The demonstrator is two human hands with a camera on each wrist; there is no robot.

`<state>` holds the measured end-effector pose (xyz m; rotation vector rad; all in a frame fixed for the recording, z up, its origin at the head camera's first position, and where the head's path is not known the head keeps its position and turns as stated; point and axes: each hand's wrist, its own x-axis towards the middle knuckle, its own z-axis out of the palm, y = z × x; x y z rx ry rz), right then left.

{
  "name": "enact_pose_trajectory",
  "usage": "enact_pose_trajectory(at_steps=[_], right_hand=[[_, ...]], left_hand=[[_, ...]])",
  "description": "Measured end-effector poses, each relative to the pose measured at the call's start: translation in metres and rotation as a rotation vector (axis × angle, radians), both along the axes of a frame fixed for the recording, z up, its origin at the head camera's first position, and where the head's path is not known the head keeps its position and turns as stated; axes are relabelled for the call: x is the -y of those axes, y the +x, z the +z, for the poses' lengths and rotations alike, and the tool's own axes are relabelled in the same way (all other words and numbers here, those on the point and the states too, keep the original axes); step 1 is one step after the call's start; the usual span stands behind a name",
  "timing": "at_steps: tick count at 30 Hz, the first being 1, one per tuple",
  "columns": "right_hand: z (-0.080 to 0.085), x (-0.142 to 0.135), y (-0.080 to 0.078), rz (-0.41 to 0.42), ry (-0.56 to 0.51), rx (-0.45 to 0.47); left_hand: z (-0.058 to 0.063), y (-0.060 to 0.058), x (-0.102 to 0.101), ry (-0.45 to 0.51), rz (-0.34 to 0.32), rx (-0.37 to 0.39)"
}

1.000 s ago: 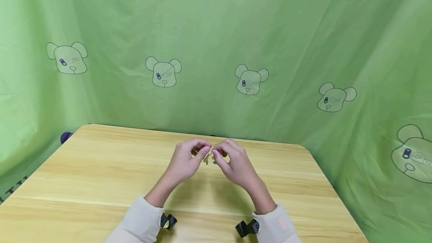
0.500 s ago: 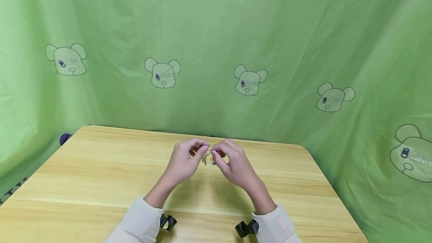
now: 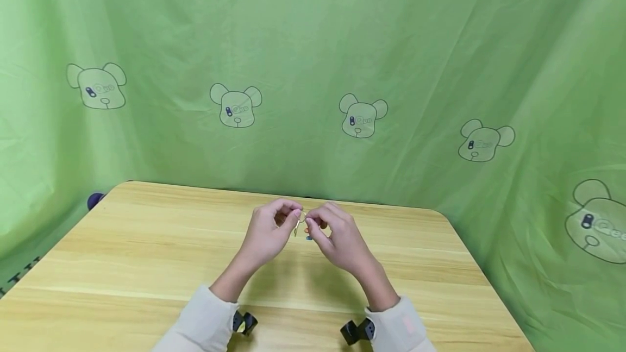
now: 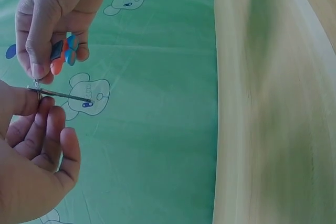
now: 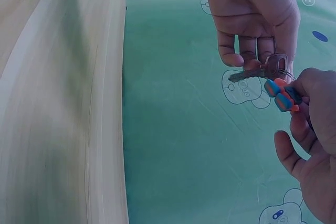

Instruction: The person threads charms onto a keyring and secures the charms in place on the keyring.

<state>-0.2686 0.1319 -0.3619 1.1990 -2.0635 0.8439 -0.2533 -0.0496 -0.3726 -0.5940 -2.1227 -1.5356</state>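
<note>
Above the table my left hand (image 3: pixel 266 232) and right hand (image 3: pixel 339 235) meet at the fingertips. The left thumb and finger pinch a metal key (image 5: pixel 257 72) near its head; its toothed blade (image 4: pixel 73 97) sticks out toward the table. A thin metal key ring (image 3: pixel 304 216) runs between the two hands, and my right thumb and index finger pinch it. From the right hand's side hangs a small orange, blue and dark charm (image 5: pixel 283 96), seen also beside the right fingers in the left wrist view. Fingertips partly hide the ring and the key's head.
A light wooden table (image 3: pixel 171 265) lies under both hands. Behind it hangs a green cloth (image 3: pixel 293 69) printed with bear heads. Black camera mounts (image 3: pixel 244 322) sit at the sleeve cuffs.
Both hands stay nearly in place. The key has turned and swung slightly left, now looking narrower in the head view. The charm shows a little more below the right fingers.
</note>
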Motion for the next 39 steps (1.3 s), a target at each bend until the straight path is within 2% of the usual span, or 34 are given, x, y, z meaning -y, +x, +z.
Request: enact_pose_trajectory(at_steps=[7, 14, 24, 31, 39], right_hand=[[-0.0002, -0.0025, 0.0002, -0.041, 0.001, 0.004], [-0.0006, -0.0024, -0.0007, -0.032, 0.014, 0.004], [0.0001, -0.0003, 0.0008, -0.018, 0.026, 0.032], [-0.0002, -0.0013, 0.0011, -0.023, 0.023, 0.039], [-0.0011, -0.0028, -0.0004, -0.037, 0.018, 0.022]], left_hand=[[0.0019, 0.0006, 0.0022, -0.029, -0.036, 0.052], [0.0011, -0.0008, 0.0037, -0.06, -0.028, 0.017], [0.0009, 0.0001, 0.0021, -0.011, 0.019, 0.022], [0.0016, 0.0005, 0.0014, 0.009, 0.014, 0.048], [0.0015, 0.0, 0.0029, -0.029, -0.007, 0.054]])
